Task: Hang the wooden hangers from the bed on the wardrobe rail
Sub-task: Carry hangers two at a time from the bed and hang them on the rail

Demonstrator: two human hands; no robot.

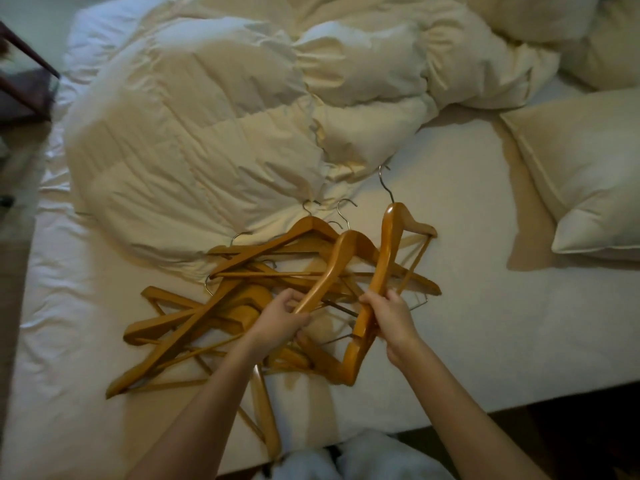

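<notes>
Several wooden hangers with metal hooks lie in a tangled pile [221,306] on the bed's white sheet [485,306], near its front edge. My left hand [282,318] grips the lower arm of one hanger [341,258] that rises out of the pile, hook pointing away. My right hand [393,315] holds another hanger [384,268] by one arm, tilted nearly upright, its hook [384,183] at the top. One hanger [266,420] sticks out over the front edge between my forearms. The wardrobe rail is not in view.
A crumpled cream duvet [221,133] covers the bed's far left and middle, touching the pile's far side. Pillows [588,174] lie at the right. A dark piece of furniture [24,84] stands at the far left. The bed's front edge runs along the bottom right.
</notes>
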